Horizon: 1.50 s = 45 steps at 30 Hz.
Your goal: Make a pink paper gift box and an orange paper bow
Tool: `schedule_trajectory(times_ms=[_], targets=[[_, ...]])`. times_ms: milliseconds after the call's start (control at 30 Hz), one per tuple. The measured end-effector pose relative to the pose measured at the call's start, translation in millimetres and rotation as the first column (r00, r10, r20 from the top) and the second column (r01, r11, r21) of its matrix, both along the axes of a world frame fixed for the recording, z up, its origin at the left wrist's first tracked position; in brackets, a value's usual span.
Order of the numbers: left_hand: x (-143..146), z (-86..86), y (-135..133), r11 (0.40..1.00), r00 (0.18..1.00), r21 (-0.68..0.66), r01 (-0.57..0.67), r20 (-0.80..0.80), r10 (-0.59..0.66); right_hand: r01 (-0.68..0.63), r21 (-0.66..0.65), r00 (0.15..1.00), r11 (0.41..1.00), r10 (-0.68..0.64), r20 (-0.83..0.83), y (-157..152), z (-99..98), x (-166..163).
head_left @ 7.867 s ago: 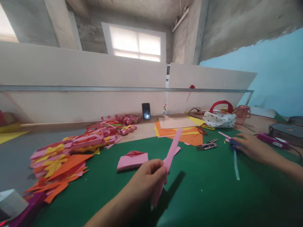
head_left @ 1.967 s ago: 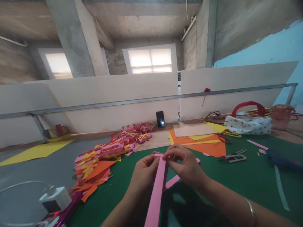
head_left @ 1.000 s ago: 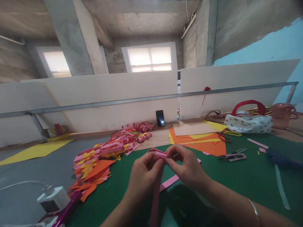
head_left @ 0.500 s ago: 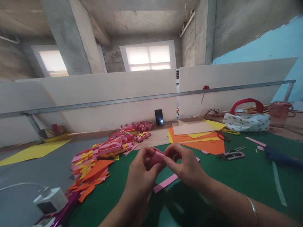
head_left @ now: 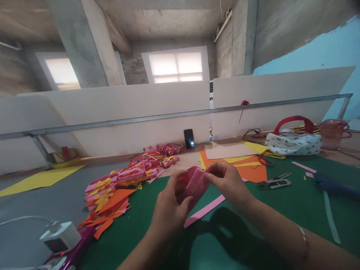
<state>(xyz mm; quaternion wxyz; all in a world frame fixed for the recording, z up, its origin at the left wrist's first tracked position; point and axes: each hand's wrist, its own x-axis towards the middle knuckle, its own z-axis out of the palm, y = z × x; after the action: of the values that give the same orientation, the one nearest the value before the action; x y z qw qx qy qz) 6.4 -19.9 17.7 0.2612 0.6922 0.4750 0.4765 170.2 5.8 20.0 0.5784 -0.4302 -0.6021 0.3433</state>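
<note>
A small folded pink paper piece [head_left: 194, 182] is held up above the green mat [head_left: 253, 221] between both hands. My left hand [head_left: 170, 202] grips its lower left side with curled fingers. My right hand [head_left: 227, 182] pinches its right edge between thumb and fingers. Beneath the hands a loose pink paper strip [head_left: 204, 210] lies flat on the mat.
A heap of pink, yellow and orange paper pieces [head_left: 123, 180] lies to the left. Orange and yellow sheets [head_left: 239, 163], small scissors [head_left: 274, 182], a glue gun [head_left: 334, 187], a patterned pouch [head_left: 292, 142] and a phone [head_left: 189, 138] sit behind and right. A white adapter [head_left: 60, 236] is at lower left.
The long pink strip has been rolled or folded up into a compact piece between my hands. The piece has risen slightly and moved a little right since half a second ago.
</note>
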Motion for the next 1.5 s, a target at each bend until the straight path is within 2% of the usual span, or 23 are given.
schedule_trajectory(times_ms=[233,367,500,733,933,1100,1167,1333,1433,1500], targets=[[0.2,7.2,-7.1,0.994,0.996,-0.052,0.093,-0.010,-0.094,-0.032,-0.046,0.994,0.998,0.027,-0.105,0.9,0.8,0.4],[-5.1,3.8,-3.9,0.990,0.977,-0.038,0.137,-0.161,-0.141,-0.055,-0.057,0.979,0.997,0.043,-0.197,4.5,2.2,2.2],[-10.4,6.2,-0.9,0.980,0.945,-0.098,0.175,-0.264,-0.195,-0.035,-0.083,0.976,0.996,0.016,-0.219,7.4,4.8,6.4],[-9.0,15.7,-2.8,0.967,0.963,-0.196,0.161,-0.184,-0.197,-0.039,-0.095,0.983,0.995,0.021,-0.184,11.6,3.6,8.9],[-8.3,9.1,0.6,0.960,0.966,-0.212,0.182,-0.144,-0.214,-0.044,-0.065,0.992,0.997,0.036,-0.125,9.3,-0.3,5.7],[-1.3,2.9,5.6,0.980,0.999,-0.194,0.044,0.012,-0.043,-0.044,0.086,0.994,0.995,0.035,0.107,-7.1,-1.4,-8.5],[0.8,1.9,5.9,0.980,0.999,-0.199,0.024,0.045,-0.015,-0.039,0.106,0.991,0.994,0.024,0.135,-10.5,-1.4,-11.4],[-1.3,4.3,3.8,0.964,0.973,-0.192,0.181,0.179,-0.147,-0.061,0.005,0.995,0.998,0.061,-0.076,-3.8,-0.3,-6.0],[-4.6,9.8,0.8,0.964,0.975,-0.163,0.209,0.112,-0.193,-0.061,-0.048,0.976,0.997,0.049,-0.214,4.4,0.9,1.8],[-6.2,13.2,-0.7,0.964,0.980,-0.177,0.198,0.037,-0.195,-0.068,-0.072,0.968,0.995,0.049,-0.245,9.7,0.5,6.7]])
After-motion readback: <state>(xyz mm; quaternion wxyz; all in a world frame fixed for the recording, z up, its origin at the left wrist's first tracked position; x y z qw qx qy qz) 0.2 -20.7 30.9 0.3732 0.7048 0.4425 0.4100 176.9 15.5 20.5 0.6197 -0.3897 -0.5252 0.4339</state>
